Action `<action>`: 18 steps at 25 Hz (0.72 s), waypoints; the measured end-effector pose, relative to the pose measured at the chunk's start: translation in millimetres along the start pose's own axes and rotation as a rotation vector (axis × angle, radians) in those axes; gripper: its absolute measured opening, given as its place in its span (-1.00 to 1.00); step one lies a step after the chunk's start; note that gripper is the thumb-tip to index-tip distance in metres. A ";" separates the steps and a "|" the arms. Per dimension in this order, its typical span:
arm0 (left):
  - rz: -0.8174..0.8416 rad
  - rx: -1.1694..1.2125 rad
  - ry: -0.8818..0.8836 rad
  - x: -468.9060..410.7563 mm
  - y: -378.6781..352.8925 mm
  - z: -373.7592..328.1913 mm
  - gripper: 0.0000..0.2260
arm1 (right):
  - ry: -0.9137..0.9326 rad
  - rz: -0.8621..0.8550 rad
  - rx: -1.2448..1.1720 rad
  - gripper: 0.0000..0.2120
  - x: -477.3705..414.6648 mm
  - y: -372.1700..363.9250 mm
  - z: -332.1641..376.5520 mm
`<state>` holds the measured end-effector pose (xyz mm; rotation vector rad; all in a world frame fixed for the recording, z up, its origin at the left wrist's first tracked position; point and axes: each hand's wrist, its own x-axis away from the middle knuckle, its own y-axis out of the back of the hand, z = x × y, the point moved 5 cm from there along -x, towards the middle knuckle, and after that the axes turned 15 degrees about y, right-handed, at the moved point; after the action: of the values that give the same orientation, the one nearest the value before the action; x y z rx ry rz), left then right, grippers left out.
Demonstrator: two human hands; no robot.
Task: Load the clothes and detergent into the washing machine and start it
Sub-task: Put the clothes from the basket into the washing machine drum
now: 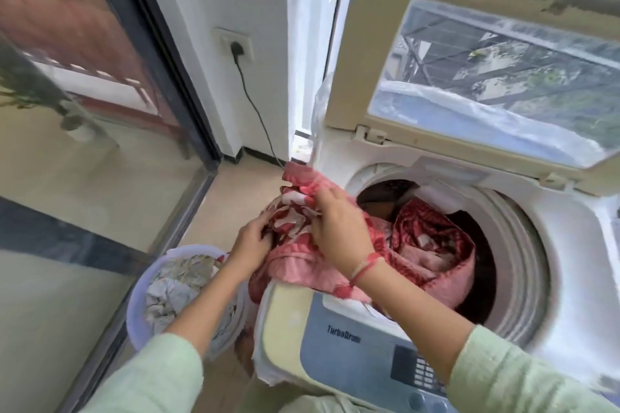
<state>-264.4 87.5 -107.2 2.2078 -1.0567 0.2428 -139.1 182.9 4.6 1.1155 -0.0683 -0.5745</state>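
Loading is under way but not finished. The washer [570, 245] stands with its lid [486, 70] raised, and its drum [523, 245] already holds some dark and red laundry. A red-and-white patterned cloth [335, 265] is partway in: one end has dropped into the drum, the middle drapes over the front rim beside the control panel [362, 352], and the other end is bunched up outside the opening, to the left. That bunched end is where the grip lies. The left hand [251, 241] is clenched in the folds at the lower left of the bundle, and the right hand [339, 225] pinches the upper part between thumb and fingers, so the cloth lies between and under both hands, with most of its length trailing right toward the drum. On the floor to the left, the basket [134, 305] has more pale clothes in it, so several pieces are left to move. No detergent is visible anywhere in view, the lid is yet to be closed, and nothing shows the machine has been started; all that appears to remain.
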 end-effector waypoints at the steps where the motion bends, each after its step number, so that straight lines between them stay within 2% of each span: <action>1: -0.058 0.118 -0.048 12.6 5.3 -17.6 -0.43 | -0.014 -0.079 -0.049 -0.81 10.3 20.6 -10.5; 3: -0.171 0.149 -0.277 45.2 3.8 -73.1 -0.40 | -0.041 -0.268 -0.041 -0.73 34.2 75.6 -37.9; 6: -0.311 -0.067 -0.594 96.5 -50.9 -161.9 -0.44 | -0.092 -0.509 0.161 -0.72 76.7 168.1 -76.9; 8: -0.311 -0.224 -0.608 107.5 -112.3 -203.5 -0.49 | -0.172 -0.626 0.295 -0.83 107.7 214.4 -103.3; 10: -0.227 -0.413 -0.570 98.2 -179.6 -217.3 -0.50 | -0.369 -0.614 0.420 -0.85 137.5 219.0 -141.5; 12: -0.062 -0.683 -0.474 74.8 -235.0 -198.0 -0.53 | -0.435 -0.329 0.425 -0.78 150.4 181.9 -176.5; 14: 0.330 -1.112 -0.235 49.4 -271.9 -140.3 -0.57 | -0.455 0.185 0.249 -0.88 163.2 135.0 -196.1; 15: 0.527 -1.295 -0.115 42.1 -276.6 -107.6 -0.56 | -0.549 0.498 0.139 -0.86 174.7 117.7 -197.0; 16: 0.673 -1.445 -0.029 41.8 -270.7 -83.5 -0.54 | -0.662 0.735 0.020 -0.71 189.7 100.0 -200.7; 17: 0.698 -1.492 -0.003 39.8 -263.3 -71.7 -0.54 | -0.763 0.857 -0.064 -0.66 200.4 88.5 -202.9; 18: 0.610 -1.423 -0.014 32.9 -257.0 -71.9 -0.55 | -0.764 0.887 -0.076 -0.68 199.9 76.8 -209.5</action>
<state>-42.6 228.4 -164.5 0.6084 -1.2749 -0.2337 131.9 286.5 -69.9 0.6347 -1.1328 -0.1604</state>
